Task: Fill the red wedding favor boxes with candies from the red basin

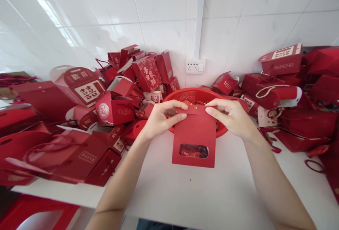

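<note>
A red paper gift box with a rounded window near its bottom is held up in front of me. Wrapped items show dimly through the window. My left hand pinches the left end of the folded top flap between thumb and fingers. At the flap's right end, my right hand grips it the same way. Behind the box stands a red plastic basket, partly hidden by the box and hands, with small red pieces inside.
Piles of red gift boxes line the left and back of the white table. More red boxes are heaped on the right. A wall socket sits behind the basket. A red stool is at lower left.
</note>
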A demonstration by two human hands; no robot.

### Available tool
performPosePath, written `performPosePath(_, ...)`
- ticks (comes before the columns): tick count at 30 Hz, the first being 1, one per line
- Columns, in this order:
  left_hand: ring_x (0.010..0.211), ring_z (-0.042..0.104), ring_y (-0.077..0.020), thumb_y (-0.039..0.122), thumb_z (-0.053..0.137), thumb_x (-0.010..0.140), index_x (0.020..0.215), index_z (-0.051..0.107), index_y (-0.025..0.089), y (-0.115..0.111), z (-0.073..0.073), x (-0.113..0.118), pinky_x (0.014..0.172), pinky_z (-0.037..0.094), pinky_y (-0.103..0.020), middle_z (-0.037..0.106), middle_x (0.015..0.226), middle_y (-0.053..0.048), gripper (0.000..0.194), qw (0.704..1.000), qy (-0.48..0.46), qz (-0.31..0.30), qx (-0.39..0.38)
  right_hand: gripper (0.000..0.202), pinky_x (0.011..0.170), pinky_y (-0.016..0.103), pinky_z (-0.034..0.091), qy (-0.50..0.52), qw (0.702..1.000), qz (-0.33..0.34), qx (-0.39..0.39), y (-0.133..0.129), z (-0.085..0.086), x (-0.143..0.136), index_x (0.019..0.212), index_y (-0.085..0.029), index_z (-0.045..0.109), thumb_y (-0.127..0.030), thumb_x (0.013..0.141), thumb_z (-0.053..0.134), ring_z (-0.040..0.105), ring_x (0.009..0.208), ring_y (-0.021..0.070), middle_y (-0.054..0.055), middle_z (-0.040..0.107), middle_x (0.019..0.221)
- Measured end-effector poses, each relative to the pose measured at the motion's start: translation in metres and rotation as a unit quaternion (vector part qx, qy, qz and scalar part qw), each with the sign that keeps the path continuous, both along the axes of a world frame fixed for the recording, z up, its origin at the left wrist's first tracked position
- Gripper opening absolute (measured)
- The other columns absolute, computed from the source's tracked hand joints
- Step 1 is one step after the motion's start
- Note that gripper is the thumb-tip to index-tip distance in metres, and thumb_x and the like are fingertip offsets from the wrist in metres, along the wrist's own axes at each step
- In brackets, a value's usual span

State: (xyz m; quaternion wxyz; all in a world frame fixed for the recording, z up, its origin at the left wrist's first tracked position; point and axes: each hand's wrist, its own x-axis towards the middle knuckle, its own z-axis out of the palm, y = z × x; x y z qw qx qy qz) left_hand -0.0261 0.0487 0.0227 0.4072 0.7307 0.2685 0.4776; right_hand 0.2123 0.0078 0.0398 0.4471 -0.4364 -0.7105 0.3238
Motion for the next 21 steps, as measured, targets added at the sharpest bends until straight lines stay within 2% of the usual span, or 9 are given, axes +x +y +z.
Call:
performPosePath(4,0.065,0.064,-0.0129,0.035,0.083,0.077,0.098,0.074,0.017,-0.001,0.001,0.001,0.056,0.054,-0.022,0.073,0.092,-0.006,0.029,1.0,-0.008,-0.01,-0.004,0.025,0.061,0.029,0.056,-0.006,0.999,-0.02,0.031,-0.002,0.002,0.001,0.091,-0.022,0.074,-0.045,0.093,0.064,0.071,0.074,0.0195,0.003,0.076,0.087)
performPosePath(8,0.06,0.063,-0.0126,0.04,0.076,0.085,0.111,0.074,0.021,-0.002,0.004,0.001,0.054,0.052,-0.022,0.069,0.071,-0.001,0.032,1.0,-0.017,0.002,0.006,0.025,0.067,0.031,0.058,-0.013,0.998,-0.026,0.062,-0.003,0.004,0.004,0.091,-0.023,0.075,-0.045,0.093,0.064,0.072,0.077,0.0198,0.003,0.077,0.091)
performPosePath(10,0.065,0.067,-0.0151,0.041,0.074,0.087,0.114,0.074,0.021,-0.003,0.007,0.001,0.06,0.056,-0.024,0.072,0.075,-0.003,0.034,1.0,-0.024,-0.007,-0.014,0.025,0.069,0.032,0.058,-0.014,0.997,-0.03,0.068,-0.004,0.005,0.005,0.092,-0.023,0.075,-0.045,0.093,0.064,0.072,0.078,0.0203,0.004,0.077,0.092)
performPosePath(14,0.078,0.072,-0.0196,0.04,0.075,0.086,0.1,0.078,0.016,-0.004,0.011,0.001,0.07,0.059,-0.027,0.077,0.086,-0.008,0.028,0.996,-0.021,-0.051,-0.069,0.024,0.069,0.032,0.058,-0.014,0.997,-0.029,0.068,-0.005,0.005,0.007,0.091,-0.024,0.075,-0.044,0.093,0.063,0.071,0.077,0.0195,0.003,0.077,0.09)
performPosePath(19,0.067,0.067,-0.0147,0.037,0.076,0.084,0.081,0.076,0.015,-0.005,0.011,-0.001,0.062,0.055,-0.023,0.072,0.075,-0.005,0.022,0.998,-0.026,-0.024,-0.058,0.022,0.066,0.031,0.057,-0.028,0.996,-0.021,0.078,-0.006,0.008,0.004,0.087,-0.024,0.074,-0.042,0.093,0.063,0.07,0.073,0.0186,0.002,0.075,0.086)
performPosePath(21,0.065,0.065,-0.0143,0.037,0.075,0.085,0.079,0.076,0.015,-0.006,0.011,-0.003,0.06,0.054,-0.023,0.071,0.074,-0.004,0.022,0.999,-0.018,-0.019,-0.048,0.016,0.072,0.032,0.057,-0.033,0.993,-0.039,0.106,-0.011,0.012,0.005,0.088,-0.025,0.073,-0.038,0.092,0.065,0.07,0.078,0.0192,0.001,0.075,0.088)
